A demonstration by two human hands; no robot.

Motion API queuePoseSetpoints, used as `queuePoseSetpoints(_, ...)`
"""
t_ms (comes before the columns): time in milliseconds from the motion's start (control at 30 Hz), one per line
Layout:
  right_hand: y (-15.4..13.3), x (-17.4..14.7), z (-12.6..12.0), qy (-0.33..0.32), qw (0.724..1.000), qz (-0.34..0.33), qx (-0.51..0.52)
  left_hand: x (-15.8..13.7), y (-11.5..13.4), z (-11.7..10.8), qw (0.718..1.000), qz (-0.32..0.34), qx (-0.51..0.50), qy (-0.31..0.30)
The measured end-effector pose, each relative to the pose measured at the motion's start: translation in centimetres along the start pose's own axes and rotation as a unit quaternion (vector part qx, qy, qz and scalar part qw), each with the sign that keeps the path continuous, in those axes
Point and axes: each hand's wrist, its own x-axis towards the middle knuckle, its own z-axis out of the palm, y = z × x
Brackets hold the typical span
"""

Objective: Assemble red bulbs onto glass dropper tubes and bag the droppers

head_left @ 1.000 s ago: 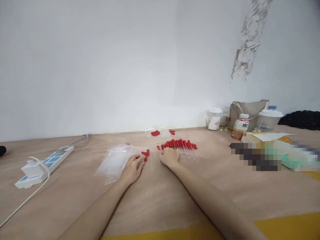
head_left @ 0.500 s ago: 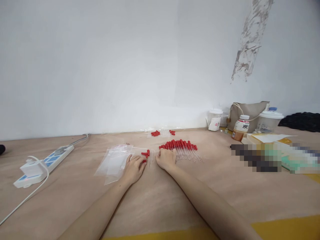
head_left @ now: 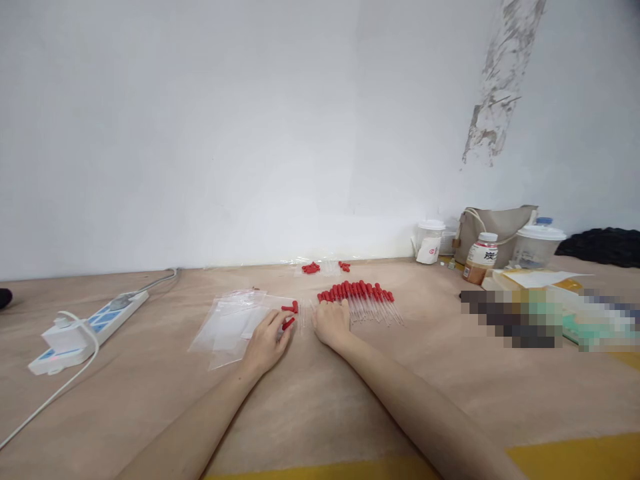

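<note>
My left hand [head_left: 267, 343] is closed, its fingers around a red rubber bulb [head_left: 288, 324] that sticks out by the thumb. A few loose red bulbs [head_left: 291, 307] lie just beyond the fingertips. Several thin clear glass tubes [head_left: 303, 313] rest between my hands. My right hand [head_left: 332, 324] is curled at the left end of a row of droppers [head_left: 367, 300], glass tubes with red bulbs on top. What its fingers grip is hidden. Clear plastic bags [head_left: 227, 327] lie flat to the left, partly behind my left hand.
Near the wall, a clear bag [head_left: 329, 267] lies with red bulbs beside it. A power strip [head_left: 100, 327] with a charger and cable is at left. A paper cup [head_left: 431, 241], a drink bottle [head_left: 482, 259], a lidded tub [head_left: 537, 245] and a grey bag [head_left: 495, 230] stand at right.
The red bulb in my left hand has tilted and shows more between the fingers. My right hand has barely moved, staying by the left end of the dropper row.
</note>
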Motion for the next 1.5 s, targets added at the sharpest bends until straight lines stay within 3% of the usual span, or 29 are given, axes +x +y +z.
queuePoseSetpoints(100,1.8,-1.2,-0.8,0.039,0.997,-0.035,0.064,-0.1,0.3,0.0,1.0,0.016,-0.019,0.008)
queuePoseSetpoints(200,4.5,-3.2,-1.5,0.024,0.974,-0.126,0.185,-0.2,1.1,0.2,0.999,0.019,-0.038,0.006)
queuePoseSetpoints(367,8.2,-7.0,-2.1,0.053,0.935,-0.229,0.266,-0.6,3.6,0.7,0.995,0.033,-0.073,-0.057)
queuePoseSetpoints(533,8.4,-8.1,-2.7,0.065,0.929,-0.223,0.288,-1.2,5.2,0.8,0.989,0.024,-0.11,-0.095)
queuePoseSetpoints(967,7.2,-8.2,-2.4,0.028,0.921,-0.224,0.318,-1.2,5.6,0.6,0.987,0.004,-0.12,-0.105)
queuePoseSetpoints(1300,8.3,-7.3,-1.5,0.019,0.929,-0.256,0.267,-1.4,5.6,0.7,0.975,0.062,-0.129,-0.168)
queuePoseSetpoints(1500,7.9,-7.7,-2.2,0.042,0.947,-0.247,0.201,-1.3,5.4,1.2,0.978,0.057,-0.099,-0.172)
